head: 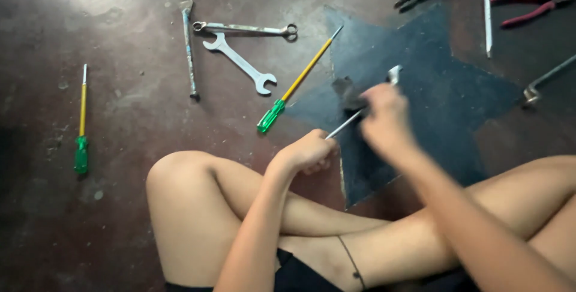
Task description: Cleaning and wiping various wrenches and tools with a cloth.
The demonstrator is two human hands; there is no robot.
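Scattered tools point(240, 64) ahead (left floor point(138, 112) open)

Workshop floor: bare stained concrete point(120, 220) strewn with wrenches point(240, 64), screwdrivers point(297, 85), pliers point(528, 5).

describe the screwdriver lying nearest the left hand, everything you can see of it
The screwdriver has a translucent green handle, a yellow-sleeved shaft and a bare metal tip. It lies flat on the dark floor, slanted, with the handle toward the person and the tip pointing up and right, reaching the edge of a dark star-shaped patch. Nothing touches it; the left hand is just below and right of its handle, gripping a thin metal rod. An open-ended wrench lies to its left.
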